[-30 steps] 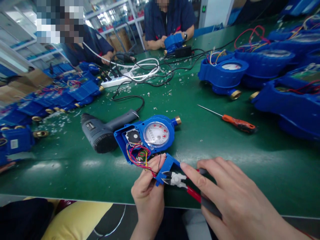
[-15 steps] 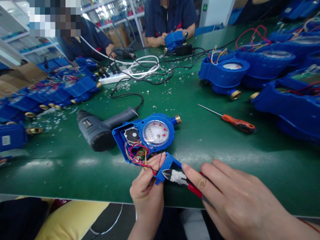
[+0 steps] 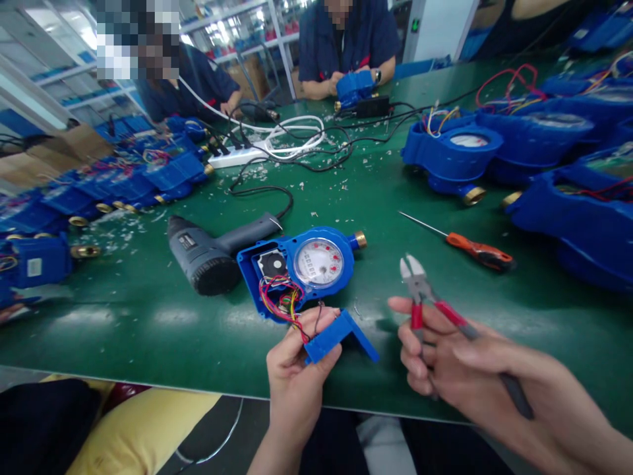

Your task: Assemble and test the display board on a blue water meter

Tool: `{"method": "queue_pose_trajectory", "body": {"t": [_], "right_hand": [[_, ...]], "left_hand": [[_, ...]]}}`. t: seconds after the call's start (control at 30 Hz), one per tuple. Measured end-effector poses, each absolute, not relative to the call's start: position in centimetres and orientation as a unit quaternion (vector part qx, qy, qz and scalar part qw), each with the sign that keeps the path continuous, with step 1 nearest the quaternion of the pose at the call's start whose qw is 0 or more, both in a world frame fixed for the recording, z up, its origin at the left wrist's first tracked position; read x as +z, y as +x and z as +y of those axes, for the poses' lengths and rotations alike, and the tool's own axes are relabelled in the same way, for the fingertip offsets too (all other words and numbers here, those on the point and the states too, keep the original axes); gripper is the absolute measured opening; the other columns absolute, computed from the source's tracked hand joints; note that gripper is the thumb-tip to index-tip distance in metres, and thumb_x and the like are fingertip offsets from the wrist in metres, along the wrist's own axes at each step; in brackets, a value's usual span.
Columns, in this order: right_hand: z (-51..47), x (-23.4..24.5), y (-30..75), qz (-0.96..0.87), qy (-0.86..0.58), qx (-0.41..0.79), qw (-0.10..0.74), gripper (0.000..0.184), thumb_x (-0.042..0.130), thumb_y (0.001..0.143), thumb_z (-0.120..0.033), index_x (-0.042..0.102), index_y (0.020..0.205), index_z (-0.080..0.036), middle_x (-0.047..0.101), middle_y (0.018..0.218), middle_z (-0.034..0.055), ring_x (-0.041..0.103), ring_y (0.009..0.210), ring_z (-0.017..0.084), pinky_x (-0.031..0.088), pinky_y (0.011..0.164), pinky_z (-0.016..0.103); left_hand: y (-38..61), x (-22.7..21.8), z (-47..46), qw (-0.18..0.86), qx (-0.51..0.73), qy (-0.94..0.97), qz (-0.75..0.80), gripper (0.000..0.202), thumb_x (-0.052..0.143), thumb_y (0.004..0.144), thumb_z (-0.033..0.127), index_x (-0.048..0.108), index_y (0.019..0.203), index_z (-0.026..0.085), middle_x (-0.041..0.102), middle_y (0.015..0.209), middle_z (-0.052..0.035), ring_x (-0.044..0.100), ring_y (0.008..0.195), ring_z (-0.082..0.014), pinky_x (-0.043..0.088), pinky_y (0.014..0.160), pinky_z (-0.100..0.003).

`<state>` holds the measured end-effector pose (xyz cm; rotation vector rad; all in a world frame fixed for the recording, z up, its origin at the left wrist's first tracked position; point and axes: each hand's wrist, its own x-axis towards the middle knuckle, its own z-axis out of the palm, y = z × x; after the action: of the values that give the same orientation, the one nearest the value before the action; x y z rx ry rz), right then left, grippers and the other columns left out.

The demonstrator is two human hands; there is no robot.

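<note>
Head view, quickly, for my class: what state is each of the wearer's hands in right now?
Left hand: closed, fingers and thumb holding the blue angled piece.
Right hand: closed, holding the cutting pliers, handles spread.

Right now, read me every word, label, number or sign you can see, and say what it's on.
Nothing reads clearly.
Dial on the blue meter by the left hand: digits and marks, too small.
Label on the grey heat gun: blurred.
White sticker on the far-left meter: blurred.
Green sign in the background: unclear.
</note>
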<state>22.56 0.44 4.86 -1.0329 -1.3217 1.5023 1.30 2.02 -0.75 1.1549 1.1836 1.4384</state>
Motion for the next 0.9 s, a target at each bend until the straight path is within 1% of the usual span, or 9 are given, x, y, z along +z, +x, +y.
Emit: {"method": "queue_pose_trajectory", "body": {"t": [0.03, 0.1, 0.17, 0.3, 0.4, 0.47, 0.53, 0.63, 0.9], "right_hand": [[0.2, 4.7, 22.5, -0.574, -0.441, 0.563, 0.398, 0.045, 0.03, 0.087, -0.013, 0.056, 0.123, -0.021, 0.065, 0.091, 0.0076, 0.066, 0.077, 0.017, 0.057, 0.063, 0.03], [-0.3, 4.6, 22.3, -0.683, -0.499, 0.425, 0.324, 0.04, 0.044, 0.082, -0.011, 0.06, 0.118, -0.022, 0.064, 0.093, 0.0061, 0.066, 0.083, 0.018, 0.057, 0.071, 0.03], [-0.6, 4.9, 22.1, -0.755, -0.508, 0.314, 0.271, 0.042, 0.048, 0.08, -0.007, 0.061, 0.116, -0.023, 0.065, 0.097, 0.005, 0.065, 0.088, 0.018, 0.056, 0.076, 0.029], [-0.8, 6.0, 21.9, -0.801, -0.444, 0.27, 0.299, 0.047, 0.046, 0.074, -0.003, 0.063, 0.111, -0.025, 0.067, 0.092, 0.0015, 0.065, 0.082, 0.014, 0.054, 0.064, 0.018], [-0.7, 6.5, 21.7, -0.796, -0.449, 0.266, 0.307, 0.047, 0.047, 0.077, -0.003, 0.061, 0.116, -0.024, 0.065, 0.093, 0.0009, 0.064, 0.084, 0.011, 0.053, 0.072, 0.016], [-0.7, 6.5, 21.3, -0.786, -0.475, 0.256, 0.302, 0.045, 0.047, 0.081, -0.004, 0.058, 0.121, -0.021, 0.063, 0.098, 0.0027, 0.062, 0.089, 0.011, 0.053, 0.078, 0.019], [-0.6, 6.2, 20.8, -0.786, -0.494, 0.22, 0.3, 0.043, 0.047, 0.083, -0.007, 0.056, 0.123, -0.018, 0.061, 0.101, 0.0057, 0.06, 0.09, 0.015, 0.054, 0.079, 0.027], [-0.6, 5.7, 19.8, -0.798, -0.499, 0.16, 0.296, 0.044, 0.049, 0.081, -0.011, 0.056, 0.124, -0.015, 0.061, 0.099, 0.0086, 0.057, 0.086, 0.021, 0.055, 0.073, 0.036], [-0.6, 5.6, 18.7, -0.83, -0.494, 0.06, 0.253, 0.053, 0.053, 0.071, -0.011, 0.057, 0.124, -0.01, 0.063, 0.092, 0.0111, 0.057, 0.077, 0.026, 0.056, 0.061, 0.044]], "left_hand": [[1.2, -0.7, 2.0, 0.464, 0.586, 0.474, 0.466, 0.026, 0.075, 0.075, 0.021, 0.075, 0.101, 0.025, 0.073, 0.106, -0.0059, 0.065, 0.107, -0.0222, 0.05, 0.097, -0.033], [1.2, -0.5, 1.9, 0.476, 0.587, 0.483, 0.442, 0.028, 0.073, 0.077, 0.02, 0.074, 0.104, 0.028, 0.072, 0.109, -0.0034, 0.063, 0.109, -0.0191, 0.049, 0.098, -0.028], [1.1, -0.2, 1.9, 0.486, 0.584, 0.488, 0.429, 0.028, 0.073, 0.078, 0.021, 0.074, 0.105, 0.028, 0.071, 0.112, -0.0027, 0.062, 0.11, -0.0181, 0.049, 0.096, -0.025], [1.3, 0.1, 1.9, 0.488, 0.575, 0.486, 0.442, 0.026, 0.072, 0.079, 0.022, 0.074, 0.105, 0.027, 0.069, 0.113, -0.0035, 0.063, 0.108, -0.0168, 0.051, 0.093, -0.022], [1.5, -0.1, 2.1, 0.463, 0.582, 0.495, 0.45, 0.027, 0.074, 0.077, 0.017, 0.075, 0.101, 0.029, 0.071, 0.11, -0.0023, 0.065, 0.105, -0.0152, 0.051, 0.093, -0.021], [1.7, -0.3, 2.2, 0.44, 0.591, 0.503, 0.452, 0.028, 0.074, 0.076, 0.014, 0.075, 0.099, 0.03, 0.072, 0.108, -0.001, 0.065, 0.103, -0.0139, 0.051, 0.093, -0.02], [1.9, -0.3, 2.3, 0.414, 0.594, 0.512, 0.463, 0.03, 0.074, 0.076, 0.013, 0.075, 0.099, 0.032, 0.072, 0.107, 0.0004, 0.066, 0.102, -0.0126, 0.051, 0.092, -0.019], [2.0, -0.1, 2.3, 0.368, 0.58, 0.535, 0.492, 0.031, 0.073, 0.077, 0.012, 0.075, 0.099, 0.033, 0.073, 0.106, 0.0026, 0.067, 0.1, -0.0107, 0.05, 0.092, -0.016], [2.5, 0.6, 2.2, 0.309, 0.572, 0.541, 0.533, 0.034, 0.072, 0.076, 0.01, 0.075, 0.097, 0.036, 0.074, 0.101, 0.0077, 0.068, 0.095, -0.0068, 0.05, 0.09, -0.012]]}}
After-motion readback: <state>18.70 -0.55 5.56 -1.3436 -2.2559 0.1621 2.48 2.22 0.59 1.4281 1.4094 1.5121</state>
